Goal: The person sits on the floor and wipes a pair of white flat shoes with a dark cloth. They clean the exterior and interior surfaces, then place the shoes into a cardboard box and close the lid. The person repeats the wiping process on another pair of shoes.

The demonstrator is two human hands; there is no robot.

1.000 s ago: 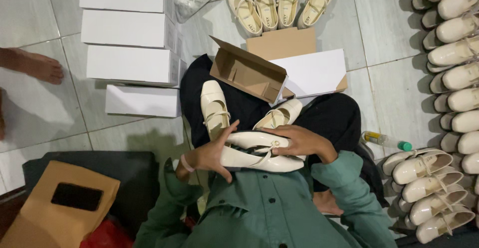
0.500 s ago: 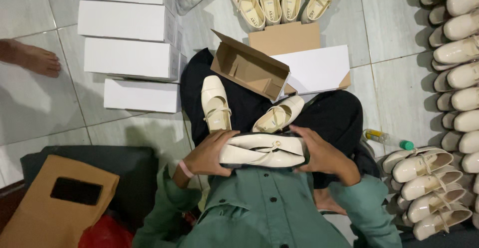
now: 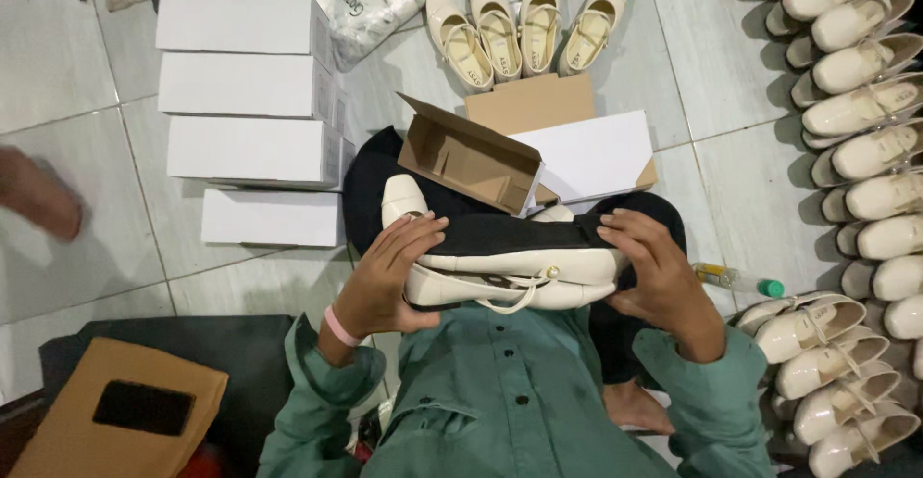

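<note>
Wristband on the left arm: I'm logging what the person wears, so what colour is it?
Pink. The wristband shows in the head view, just below the left hand.

Both hands raised at chest height, palms facing each other.
Left hand (image 3: 385,271) at left, fingers (image 3: 418,231) spread and curled inward, thumb low, pink band on wrist, green sleeve bunched at forearm. Right hand (image 3: 654,276) at right, fingers (image 3: 625,228) bent over the top, wrist angled down into green sleeve. Elbows out to the sides, forearms converging toward the middle. Both hands closed in a grip, well apart from each other.
</note>
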